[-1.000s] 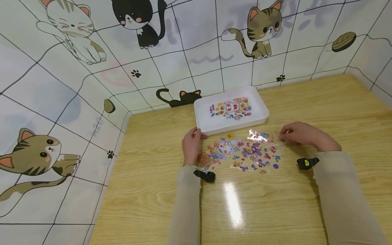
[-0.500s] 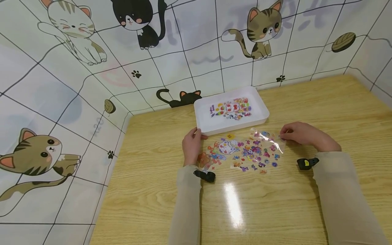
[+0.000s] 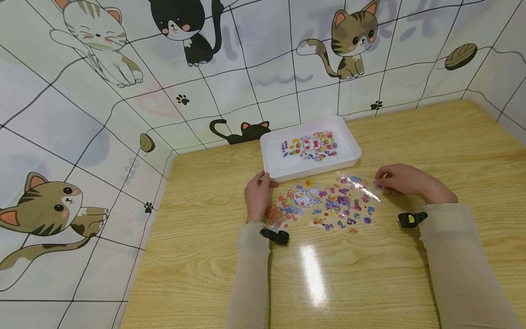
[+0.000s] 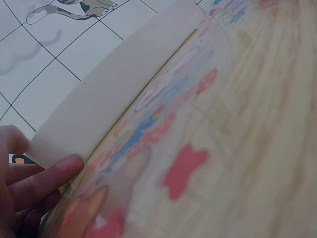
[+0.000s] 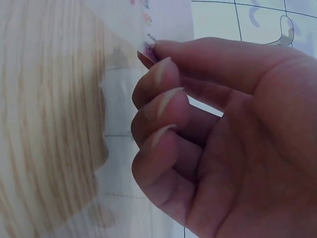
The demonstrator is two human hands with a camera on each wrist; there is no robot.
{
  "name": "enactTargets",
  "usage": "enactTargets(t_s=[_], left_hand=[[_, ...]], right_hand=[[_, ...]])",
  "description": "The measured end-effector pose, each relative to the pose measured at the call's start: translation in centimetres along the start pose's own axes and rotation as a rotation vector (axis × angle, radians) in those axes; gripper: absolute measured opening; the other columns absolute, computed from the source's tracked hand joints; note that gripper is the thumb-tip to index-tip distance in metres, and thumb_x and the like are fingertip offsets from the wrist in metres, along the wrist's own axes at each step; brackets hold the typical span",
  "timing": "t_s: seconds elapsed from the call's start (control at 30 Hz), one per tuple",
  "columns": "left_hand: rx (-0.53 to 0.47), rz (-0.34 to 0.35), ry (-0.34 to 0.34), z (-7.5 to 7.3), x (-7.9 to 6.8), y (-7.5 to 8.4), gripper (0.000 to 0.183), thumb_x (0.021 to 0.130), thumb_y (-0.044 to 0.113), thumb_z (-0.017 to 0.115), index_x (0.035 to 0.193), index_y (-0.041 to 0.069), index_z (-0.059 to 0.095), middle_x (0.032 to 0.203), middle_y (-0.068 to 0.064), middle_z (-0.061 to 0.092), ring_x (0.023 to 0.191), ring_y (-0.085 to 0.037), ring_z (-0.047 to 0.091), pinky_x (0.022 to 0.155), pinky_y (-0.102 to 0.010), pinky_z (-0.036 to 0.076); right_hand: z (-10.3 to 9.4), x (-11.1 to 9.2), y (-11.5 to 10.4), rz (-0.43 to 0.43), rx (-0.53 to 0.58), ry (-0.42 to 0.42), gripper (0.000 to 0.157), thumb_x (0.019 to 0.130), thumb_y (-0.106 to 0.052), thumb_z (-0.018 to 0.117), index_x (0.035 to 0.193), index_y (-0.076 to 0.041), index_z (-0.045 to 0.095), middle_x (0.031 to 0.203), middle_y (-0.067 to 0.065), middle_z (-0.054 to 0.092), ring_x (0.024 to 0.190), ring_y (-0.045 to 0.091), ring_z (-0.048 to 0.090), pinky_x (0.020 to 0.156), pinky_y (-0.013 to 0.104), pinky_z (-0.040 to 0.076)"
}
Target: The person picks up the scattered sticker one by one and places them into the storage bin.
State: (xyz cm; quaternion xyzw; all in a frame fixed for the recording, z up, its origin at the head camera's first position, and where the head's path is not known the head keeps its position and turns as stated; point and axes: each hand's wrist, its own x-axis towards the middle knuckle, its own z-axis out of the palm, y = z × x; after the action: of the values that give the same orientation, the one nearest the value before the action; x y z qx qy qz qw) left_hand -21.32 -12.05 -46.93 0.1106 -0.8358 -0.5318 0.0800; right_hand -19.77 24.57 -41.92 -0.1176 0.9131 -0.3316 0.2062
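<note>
My left hand [image 3: 257, 196] is at the near left corner of a white tray [image 3: 310, 172], with fingers on both sides of that corner. In the left wrist view, one finger [image 4: 47, 181] lies along the tray's front wall. Between thumb and index finger, my right hand [image 3: 404, 180] pinches the right edge of a clear sticker sheet [image 3: 367, 220] printed with small colourful figures. A purple bit of it shows at the fingertips [image 5: 161, 52] in the right wrist view. More clear stickers, with a white bear face [image 3: 304, 198] and a brown bear [image 3: 274, 214], lie beside the left hand.
Inside the tray lies another sticker sheet [image 3: 312, 144] with a red and white character. The tray stands near the back wall [image 3: 275, 77], which is covered with cat drawings. Light glares off the wooden table [image 3: 197, 274] in front of the stickers.
The glare on the sticker sheet's right part has become a slanting streak as the sheet flexes slightly. Both hands stay nearly in place, and the tray has not moved.
</note>
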Motion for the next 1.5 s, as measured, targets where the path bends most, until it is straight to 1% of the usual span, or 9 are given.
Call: enactTargets(t_s=[0.13,0.27,0.5,0.83,0.93,1.07,1.23,1.33,1.5], left_hand=[[0.005,0.005,0.004,-0.07,-0.06,0.02,0.043,0.09,0.042,0.045,0.122,0.015,0.056,0.069,0.004,0.067,0.089,-0.005,0.058,0.094,-0.032,0.034],[0.009,0.008,0.003,-0.1,-0.11,0.14,0.043,0.09,0.041,0.045,0.122,0.015,0.056,0.069,0.003,0.067,0.089,-0.005,0.058,0.094,-0.032,0.034],[0.024,0.014,0.002,-0.15,-0.03,0.04,0.043,0.09,0.041,0.045,0.122,0.014,0.056,0.069,0.004,0.067,0.089,-0.004,0.058,0.093,-0.031,0.035],[0.033,0.006,0.005,-0.15,-0.02,0.12,0.043,0.09,0.042,0.045,0.122,0.016,0.056,0.069,0.005,0.067,0.089,-0.003,0.058,0.093,-0.031,0.034],[0.036,0.004,0.007,-0.13,-0.03,0.17,0.043,0.09,0.041,0.045,0.122,0.016,0.056,0.069,0.005,0.067,0.089,-0.003,0.057,0.093,-0.031,0.034],[0.028,0.003,0.002,-0.06,-0.11,0.22,0.043,0.09,0.041,0.045,0.122,0.016,0.056,0.069,0.005,0.067,0.09,-0.004,0.057,0.093,-0.031,0.034],[0.009,-0.001,0.004,-0.13,-0.3,0.19,0.042,0.09,0.041,0.046,0.121,0.016,0.057,0.069,0.004,0.067,0.091,-0.006,0.057,0.094,-0.032,0.033],[0.007,-0.001,0.004,-0.17,-0.34,0.13,0.042,0.09,0.041,0.046,0.121,0.015,0.057,0.069,0.004,0.067,0.093,-0.006,0.057,0.095,-0.033,0.033],[0.023,0.009,0.007,-0.13,-0.36,0.1,0.043,0.09,0.041,0.045,0.122,0.014,0.056,0.069,0.005,0.067,0.096,-0.007,0.056,0.095,-0.033,0.033]], right_hand=[[-0.03,-0.03,-0.17,-0.013,-0.03,0.019,0.024,0.091,-0.02,0.048,0.1,0.001,0.057,0.076,0.006,0.054,0.061,0.02,0.048,0.053,0.032,0.04],[-0.05,-0.04,-0.24,-0.026,-0.048,0.039,0.025,0.093,-0.022,0.047,0.1,-0.001,0.057,0.074,0.006,0.051,0.059,0.019,0.044,0.052,0.032,0.037],[0.13,0.13,-0.15,-0.051,-0.023,0.007,0.022,0.092,-0.023,0.049,0.095,-0.003,0.059,0.072,0.003,0.054,0.062,0.018,0.046,0.054,0.03,0.039],[0.25,0.25,-0.01,-0.061,-0.006,-0.015,0.024,0.092,-0.025,0.048,0.097,-0.004,0.059,0.067,0.003,0.05,0.058,0.018,0.045,0.051,0.03,0.038],[0.25,0.32,-0.02,-0.072,0.006,-0.034,0.022,0.093,-0.023,0.048,0.097,-0.005,0.059,0.066,0.004,0.049,0.058,0.018,0.045,0.051,0.03,0.038],[0.26,0.33,-0.19,-0.095,0.069,-0.062,0.019,0.093,-0.02,0.048,0.097,-0.005,0.059,0.067,0.006,0.049,0.058,0.019,0.047,0.052,0.03,0.041],[0.41,0.37,-0.34,-0.129,0.14,-0.078,0.021,0.093,-0.02,0.047,0.099,-0.004,0.059,0.067,0.007,0.049,0.057,0.018,0.047,0.052,0.03,0.042],[0.33,0.31,-0.25,-0.136,0.151,-0.075,0.022,0.094,-0.02,0.045,0.1,-0.003,0.058,0.066,0.007,0.048,0.056,0.017,0.046,0.051,0.03,0.041],[0.0,-0.03,-0.04,-0.133,0.123,-0.05,0.026,0.094,-0.025,0.044,0.102,-0.005,0.059,0.067,0.006,0.048,0.058,0.018,0.047,0.053,0.03,0.042]])
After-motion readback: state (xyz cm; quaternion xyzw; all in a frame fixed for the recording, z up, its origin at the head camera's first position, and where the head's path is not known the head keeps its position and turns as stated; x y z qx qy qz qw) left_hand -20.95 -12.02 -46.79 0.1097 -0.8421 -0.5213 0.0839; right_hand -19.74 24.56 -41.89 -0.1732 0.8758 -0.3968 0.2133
